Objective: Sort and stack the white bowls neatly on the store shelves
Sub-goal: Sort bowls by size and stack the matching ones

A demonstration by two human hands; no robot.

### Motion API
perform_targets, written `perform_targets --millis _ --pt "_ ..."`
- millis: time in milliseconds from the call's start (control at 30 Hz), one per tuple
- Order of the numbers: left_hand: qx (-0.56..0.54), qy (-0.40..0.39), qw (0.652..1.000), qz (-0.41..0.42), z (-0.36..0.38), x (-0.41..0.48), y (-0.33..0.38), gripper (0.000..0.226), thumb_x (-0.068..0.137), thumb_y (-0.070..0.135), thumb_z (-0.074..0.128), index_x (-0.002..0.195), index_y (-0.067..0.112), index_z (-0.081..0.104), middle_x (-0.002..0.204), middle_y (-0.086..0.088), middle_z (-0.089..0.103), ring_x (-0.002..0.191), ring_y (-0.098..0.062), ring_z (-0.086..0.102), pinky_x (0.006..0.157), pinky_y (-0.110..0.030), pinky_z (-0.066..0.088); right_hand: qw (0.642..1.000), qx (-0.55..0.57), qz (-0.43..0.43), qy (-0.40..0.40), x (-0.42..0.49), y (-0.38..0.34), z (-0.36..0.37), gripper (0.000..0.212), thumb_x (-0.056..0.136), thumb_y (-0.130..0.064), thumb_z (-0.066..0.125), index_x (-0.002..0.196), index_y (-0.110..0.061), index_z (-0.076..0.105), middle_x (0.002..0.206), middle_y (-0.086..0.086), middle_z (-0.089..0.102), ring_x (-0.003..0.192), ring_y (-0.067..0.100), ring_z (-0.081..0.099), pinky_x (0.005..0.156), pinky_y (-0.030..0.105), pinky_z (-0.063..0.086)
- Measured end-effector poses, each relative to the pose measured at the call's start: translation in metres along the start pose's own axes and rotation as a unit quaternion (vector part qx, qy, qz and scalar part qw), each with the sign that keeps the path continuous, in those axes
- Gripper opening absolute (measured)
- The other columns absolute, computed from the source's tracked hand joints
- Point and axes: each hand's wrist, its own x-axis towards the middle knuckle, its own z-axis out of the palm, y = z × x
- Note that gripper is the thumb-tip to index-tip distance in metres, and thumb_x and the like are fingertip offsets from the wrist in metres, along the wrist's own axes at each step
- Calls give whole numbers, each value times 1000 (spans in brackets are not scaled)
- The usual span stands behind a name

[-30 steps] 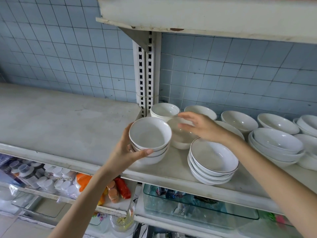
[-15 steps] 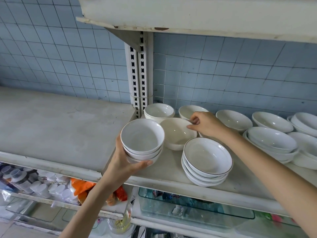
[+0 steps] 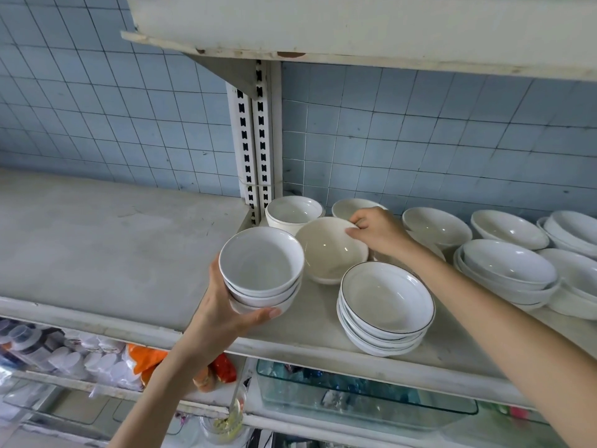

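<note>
The person's left hand (image 3: pixel 223 313) was wrapped around a stack of 3 small white bowls (image 3: pixel 261 270), thumb across the bottom one, over the front of the shelf (image 3: pixel 97 250). Their right hand (image 3: pixel 379 231) pinched the far rim of a cream bowl (image 3: pixel 328 252) sitting on the shelf just behind that stack, beside a pile of black-rimmed bowls (image 3: pixel 386 305)
</note>
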Motion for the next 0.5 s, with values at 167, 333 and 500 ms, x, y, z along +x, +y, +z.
perform_targets --millis 167,333,500 --pt "-8 -1 1000 1 0 1 3 108 49 54 81 134 36 17 130 22 40 118 14 42 90 -1 37 998 56 -22 3 0 -1 -1 12 86 -19 65 75 -15 62 70 5 65 62 11 48 56 22 30" --pt "-7 4 1000 -10 -1 1 0 112 43 72 80 132 42 18 130 22 41 119 12 43 90 -2 38 992 115 -32 35 3 1 -8 15 84 -19 67 71 -23 60 70 -3 68 64 7 55 65 23 39" --pt "20 4 1000 -14 -2 2 -4 113 47 58 82 137 31 19 131 19 43 121 7 45 91 -4 40 975 214 -11 50 5 0 -14 10 86 -12 65 77 -15 62 74 7 67 62 15 58 53 23 47"
